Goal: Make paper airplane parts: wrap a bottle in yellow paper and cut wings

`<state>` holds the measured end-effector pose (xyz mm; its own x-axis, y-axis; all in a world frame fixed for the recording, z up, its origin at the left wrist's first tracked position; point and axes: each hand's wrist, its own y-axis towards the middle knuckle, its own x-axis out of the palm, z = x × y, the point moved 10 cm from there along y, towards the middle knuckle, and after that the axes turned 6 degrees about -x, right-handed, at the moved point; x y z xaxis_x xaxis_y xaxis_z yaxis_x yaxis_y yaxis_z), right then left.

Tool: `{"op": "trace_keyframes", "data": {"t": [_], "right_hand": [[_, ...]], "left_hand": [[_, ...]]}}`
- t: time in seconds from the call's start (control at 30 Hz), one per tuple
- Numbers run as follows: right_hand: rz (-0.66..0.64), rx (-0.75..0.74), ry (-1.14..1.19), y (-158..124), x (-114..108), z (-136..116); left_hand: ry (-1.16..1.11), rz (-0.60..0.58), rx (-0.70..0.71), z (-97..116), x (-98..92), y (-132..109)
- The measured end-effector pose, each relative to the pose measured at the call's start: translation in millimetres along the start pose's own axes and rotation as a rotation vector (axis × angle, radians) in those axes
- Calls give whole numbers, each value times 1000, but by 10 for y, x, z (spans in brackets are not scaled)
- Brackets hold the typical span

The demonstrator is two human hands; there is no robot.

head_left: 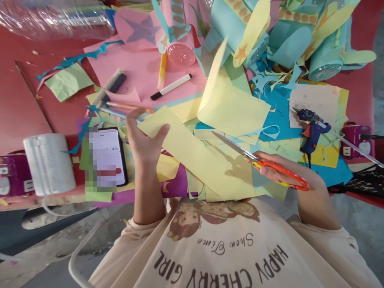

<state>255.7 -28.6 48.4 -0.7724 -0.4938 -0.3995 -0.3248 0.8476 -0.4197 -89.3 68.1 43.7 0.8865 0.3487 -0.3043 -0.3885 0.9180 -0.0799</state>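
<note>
My left hand (147, 140) grips the upper left end of a long pale yellow paper strip (186, 150); the thumb lies on top, with the fingers behind the edge. The strip slants down to the right, over other yellow paper. In my right hand (270, 166) is a pair of scissors (237, 149) with red and yellow handles. Their blades look closed and point up to the left, apart from the strip. Beyond them, a larger yellow sheet (234, 106) has one side curling upward.
A phone (109, 158) lies left of my left hand, near a white box-shaped device (49, 164). A glue gun (312, 130) rests at the right. Past a black-and-white marker (171, 87) stand blue paper-covered bottles (327, 60). Paper scraps cover much of the red table (18, 100).
</note>
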Motion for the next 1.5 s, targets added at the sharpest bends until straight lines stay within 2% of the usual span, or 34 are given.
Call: {"op": "trace_keyframes", "data": {"t": [0.1,0.17,0.2,0.27,0.33,0.37,0.5,0.67,0.73,0.9,1.07,1.13,1.2,1.27,1.3,1.4,1.5], "right_hand": [[6,46,-9,-61,-87,27],[26,82,-43,-72,-155,41],[43,113,-81,-68,-196,63],[117,183,-218,-49,-320,123],[247,240,-401,-33,-490,174],[315,256,-489,-28,-567,192],[478,290,-668,-4,-722,304],[537,295,-679,26,-769,381],[553,268,-682,36,-769,360],[549,179,-743,47,-712,242],[464,242,-848,-26,-691,115],[480,247,-852,-64,-727,34],[551,172,-823,-61,-764,-91],[580,31,-800,38,-719,-217],[555,-53,-805,128,-646,-269],[350,-271,-830,465,-284,-322],[267,-354,-849,684,-70,-312]], "left_hand": [[186,33,172,186,-61,15],[212,14,289,341,-15,-22],[191,-26,294,366,37,-21],[166,-172,196,290,224,26],[217,-313,106,169,434,78],[254,-336,104,138,497,111],[279,-313,173,135,588,235],[152,-232,269,283,515,231],[81,-233,276,291,500,224],[-14,-263,138,97,549,262],[-366,-318,-114,-18,639,224],[-457,-338,-188,-31,667,215],[-484,-350,-231,-56,674,230],[-485,-377,-262,-101,692,251],[-481,-394,-273,-124,705,257],[-447,-430,-276,-165,740,256],[-429,-433,-255,-145,756,228]]}}
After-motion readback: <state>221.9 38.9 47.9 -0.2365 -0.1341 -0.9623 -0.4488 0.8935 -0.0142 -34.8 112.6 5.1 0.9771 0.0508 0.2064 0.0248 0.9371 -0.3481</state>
